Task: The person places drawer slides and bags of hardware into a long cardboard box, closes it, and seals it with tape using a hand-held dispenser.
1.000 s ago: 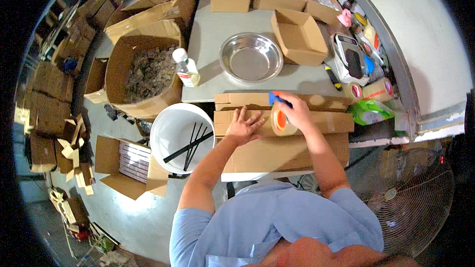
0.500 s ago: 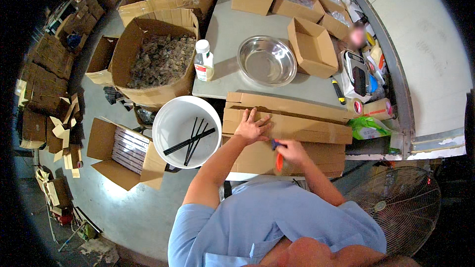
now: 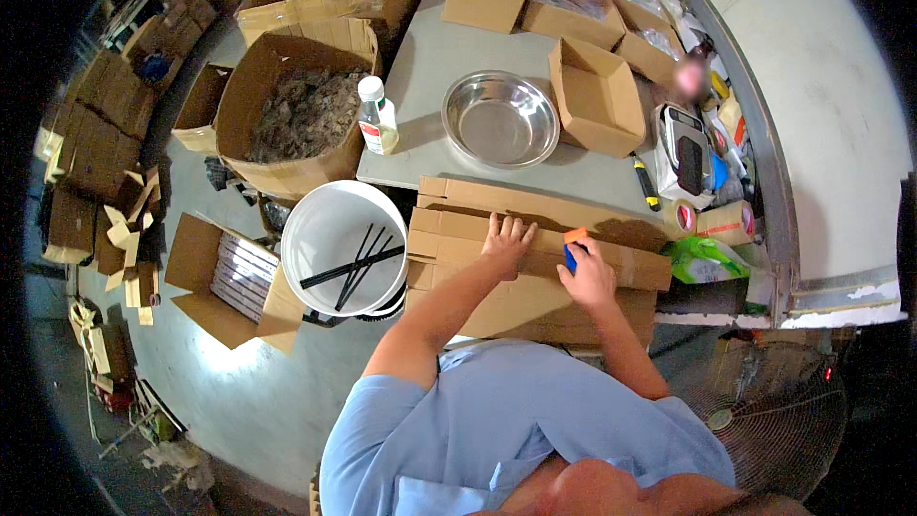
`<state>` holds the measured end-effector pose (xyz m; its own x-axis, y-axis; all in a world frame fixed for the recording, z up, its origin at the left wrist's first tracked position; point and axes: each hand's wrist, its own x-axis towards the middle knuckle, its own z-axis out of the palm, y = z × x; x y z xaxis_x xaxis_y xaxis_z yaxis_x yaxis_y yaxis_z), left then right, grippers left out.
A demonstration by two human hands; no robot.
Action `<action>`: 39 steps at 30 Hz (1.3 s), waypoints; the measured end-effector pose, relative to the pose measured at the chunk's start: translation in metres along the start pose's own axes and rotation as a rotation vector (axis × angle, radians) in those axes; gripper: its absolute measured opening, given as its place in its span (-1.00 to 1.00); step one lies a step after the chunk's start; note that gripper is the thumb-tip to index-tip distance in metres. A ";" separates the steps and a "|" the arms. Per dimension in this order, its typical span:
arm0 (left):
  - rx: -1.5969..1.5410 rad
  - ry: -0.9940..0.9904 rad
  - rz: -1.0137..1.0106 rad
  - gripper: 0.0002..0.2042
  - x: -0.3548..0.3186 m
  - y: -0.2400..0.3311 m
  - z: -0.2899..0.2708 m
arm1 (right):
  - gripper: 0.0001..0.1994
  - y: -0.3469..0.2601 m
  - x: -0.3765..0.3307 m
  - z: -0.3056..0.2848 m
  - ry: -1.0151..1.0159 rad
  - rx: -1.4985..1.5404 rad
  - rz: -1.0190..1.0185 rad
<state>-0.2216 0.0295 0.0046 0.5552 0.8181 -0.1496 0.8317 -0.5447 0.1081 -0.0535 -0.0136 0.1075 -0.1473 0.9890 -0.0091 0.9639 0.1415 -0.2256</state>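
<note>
Just below the frame's centre, the left hand (image 3: 504, 241) lies flat with fingers spread on the flattened cardboard box (image 3: 535, 272), which rests along the near edge of the grey table (image 3: 430, 67) and overhangs it. Just to its right, the right hand (image 3: 585, 277) is clenched around an orange-and-blue tape dispenser (image 3: 573, 247) pressed on the same box. Beyond them, a steel bowl (image 3: 500, 118) and a small open carton (image 3: 596, 96) leave bare tabletop between, while a white bucket (image 3: 336, 247) stands off the table's left edge.
</note>
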 end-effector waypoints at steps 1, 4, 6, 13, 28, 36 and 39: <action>0.040 -0.069 -0.067 0.01 0.006 0.009 -0.006 | -0.59 0.019 0.001 0.014 0.000 -0.004 -0.005; 0.045 -0.009 -0.090 0.01 0.005 0.021 -0.004 | -0.55 0.051 0.000 0.052 -0.178 -0.224 -0.079; 0.028 -0.056 -0.146 -0.06 0.001 0.024 -0.011 | -0.60 0.031 0.006 0.027 -0.176 -0.215 -0.121; -0.025 -0.198 -0.267 -0.24 -0.048 0.065 -0.013 | -0.67 0.029 0.036 0.010 -0.160 -0.032 -0.280; -1.036 1.441 -1.506 -0.19 -0.080 0.046 0.078 | -0.65 -0.117 0.119 0.181 -1.142 0.795 -0.849; -0.969 1.446 -1.613 -0.33 -0.084 0.043 0.085 | -0.67 -0.133 0.108 0.161 -1.325 0.711 -0.558; -0.955 1.380 -1.676 -0.44 -0.089 0.043 0.073 | -0.70 -0.130 0.106 0.175 -0.892 0.640 -0.865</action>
<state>-0.2349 -0.0803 -0.0487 -0.9872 0.1124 -0.1133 -0.0706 0.3291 0.9416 -0.2328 0.0655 -0.0345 -0.9592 0.2049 -0.1948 0.2641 0.4036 -0.8760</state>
